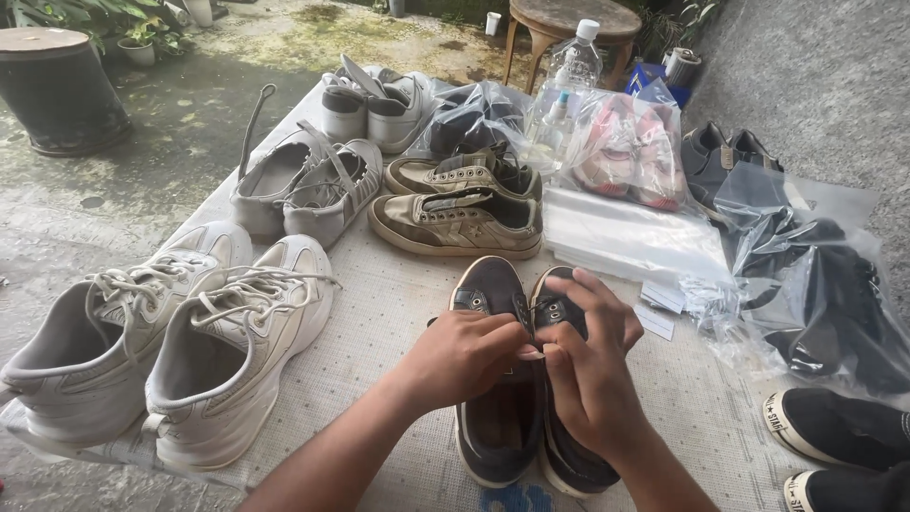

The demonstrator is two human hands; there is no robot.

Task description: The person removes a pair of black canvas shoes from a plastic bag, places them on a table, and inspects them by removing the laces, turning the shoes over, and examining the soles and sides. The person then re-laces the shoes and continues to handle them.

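A: Report the bench (379, 313) contents, left to right.

B: At the left edge, a pair of white sneakers (161, 341), heels toward the camera, toes pointing away and slightly right. Behind them, a pair of grey sneakers (303, 185), then a white pair (374, 104) at the far end. At centre, a pair of olive sneakers (455, 204) lying crosswise, toes to the left.

A: Location and orientation of the handled item?

B: The pair of dark sneakers (512, 379) stands on the bench near the front edge, just right of centre. The two shoes lie side by side, touching. Long axis runs from the camera away; heels near, toes pointing toward the olive pair.

A: Hand positions?

B: The left hand (464, 356) rests over the left shoe's opening. The right hand (588, 365) covers the right shoe's opening and heel half. Both sets of fingers (578, 299) meet above the seam between the two shoes, at the lace area. The toe caps show beyond the fingers; the heels lie below the wrists.

A: Finger state?

B: Curled and pressed together at the tips. They appear to pinch something small at the laces; exactly what is held cannot be determined.

A: Right side?

B: Flat clear plastic bags (630, 237), a bagged pink pair (630, 152), a clear bottle (573, 71), bagged dark shoes (815, 284), and black canvas shoes (839, 427) at the right edge.
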